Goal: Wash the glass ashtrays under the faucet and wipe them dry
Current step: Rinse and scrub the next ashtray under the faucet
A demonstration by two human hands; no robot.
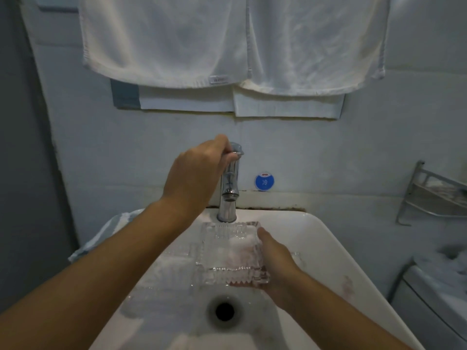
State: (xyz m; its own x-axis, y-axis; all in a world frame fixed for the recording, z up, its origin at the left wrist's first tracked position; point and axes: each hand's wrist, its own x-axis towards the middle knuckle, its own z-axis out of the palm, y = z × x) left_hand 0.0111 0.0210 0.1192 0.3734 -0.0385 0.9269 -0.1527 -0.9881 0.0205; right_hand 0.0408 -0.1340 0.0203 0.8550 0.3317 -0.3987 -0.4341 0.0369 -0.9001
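Overhead, two white towels (227, 41) hang on the wall above the white sink (328, 248). The chrome faucet (228, 188) stands at its back edge, the left hand (194, 173) curled round its top handle. Below the spout, the glass ashtray (231, 253) sits over the basin, the right hand (275, 261) cupping its right side, thumb on the rim, fingers hidden beneath. Thick, ribbed and wet, it probably feels heavy, slippery and breakable; holding it under opposite edges seems safest.
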